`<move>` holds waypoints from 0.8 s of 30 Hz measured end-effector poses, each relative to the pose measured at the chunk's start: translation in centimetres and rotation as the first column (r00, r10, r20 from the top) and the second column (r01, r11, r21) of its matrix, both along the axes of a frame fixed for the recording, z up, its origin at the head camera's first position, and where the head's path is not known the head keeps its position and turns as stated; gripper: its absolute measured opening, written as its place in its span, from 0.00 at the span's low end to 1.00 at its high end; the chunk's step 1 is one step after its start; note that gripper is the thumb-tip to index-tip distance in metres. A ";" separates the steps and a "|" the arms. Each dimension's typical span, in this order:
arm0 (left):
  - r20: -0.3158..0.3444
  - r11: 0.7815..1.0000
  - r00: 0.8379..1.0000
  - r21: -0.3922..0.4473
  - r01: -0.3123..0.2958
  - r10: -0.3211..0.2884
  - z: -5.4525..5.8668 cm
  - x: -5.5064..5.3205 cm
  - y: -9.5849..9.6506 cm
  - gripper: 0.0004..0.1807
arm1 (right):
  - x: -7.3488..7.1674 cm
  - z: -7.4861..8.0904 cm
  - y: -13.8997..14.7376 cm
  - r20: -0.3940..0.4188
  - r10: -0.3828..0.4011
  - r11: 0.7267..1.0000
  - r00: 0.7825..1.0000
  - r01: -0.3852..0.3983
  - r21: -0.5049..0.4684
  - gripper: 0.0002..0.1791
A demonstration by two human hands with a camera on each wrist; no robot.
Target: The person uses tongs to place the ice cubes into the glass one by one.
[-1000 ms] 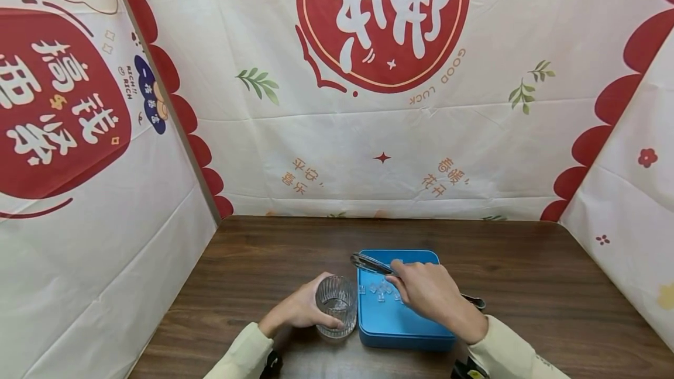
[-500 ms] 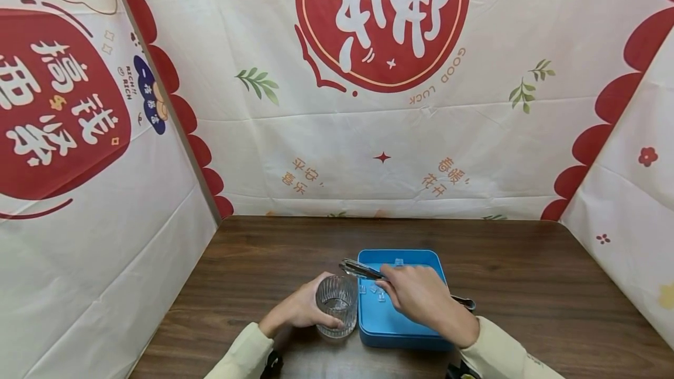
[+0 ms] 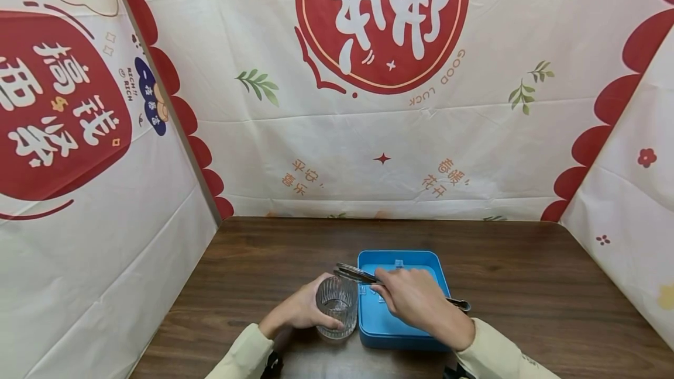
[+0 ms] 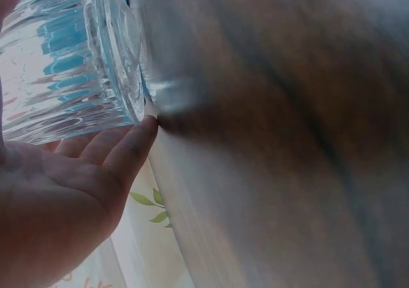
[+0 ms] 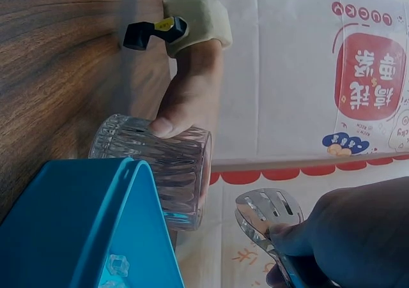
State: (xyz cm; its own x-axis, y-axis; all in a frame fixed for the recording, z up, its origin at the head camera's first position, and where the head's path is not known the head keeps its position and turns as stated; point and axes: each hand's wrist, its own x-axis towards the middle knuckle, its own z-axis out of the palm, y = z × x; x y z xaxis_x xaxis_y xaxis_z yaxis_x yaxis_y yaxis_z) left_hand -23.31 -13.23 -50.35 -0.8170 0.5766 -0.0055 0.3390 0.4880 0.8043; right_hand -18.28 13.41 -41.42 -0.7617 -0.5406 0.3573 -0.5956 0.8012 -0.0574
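A clear ribbed glass (image 3: 337, 304) stands on the table, and my left hand (image 3: 301, 309) grips its side with thumb and fingers around it. In the left wrist view the fingers (image 4: 131, 149) lie along the glass near its base. My right hand (image 3: 418, 303) pinches metal tongs (image 3: 354, 274), whose heads hang over the glass's far rim. In the right wrist view the slotted tong heads (image 5: 271, 211) are apart from the glass's mouth; whether they hold anything, I cannot tell. Clear cubes (image 3: 398, 263) lie in the blue box (image 3: 402, 341) beneath my right hand.
The blue box stands close against the glass's right side. Brown wooden table (image 3: 274, 244) spreads to the left, behind and to the right. A printed white cloth (image 3: 337, 133) hangs behind the table, with further cloth along both sides.
My right hand has moved left with the tongs, from above the box until the tong heads reach over the glass. My left hand and the glass have stayed put.
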 end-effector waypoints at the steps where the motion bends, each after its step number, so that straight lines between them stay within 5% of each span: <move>1: 0.000 1.000 1.000 -0.003 -0.002 0.002 0.0 0.0 0.0 0.44 | 0.0 0.0 0.0 0.006 0.001 1.000 1.000 -0.001 -0.001 0.15; 24: 0.020 1.000 1.000 0.000 -0.003 0.003 -0.2 0.0 0.0 0.42 | 0.2 -0.3 -0.3 0.057 -0.002 1.000 0.998 0.001 0.010 0.14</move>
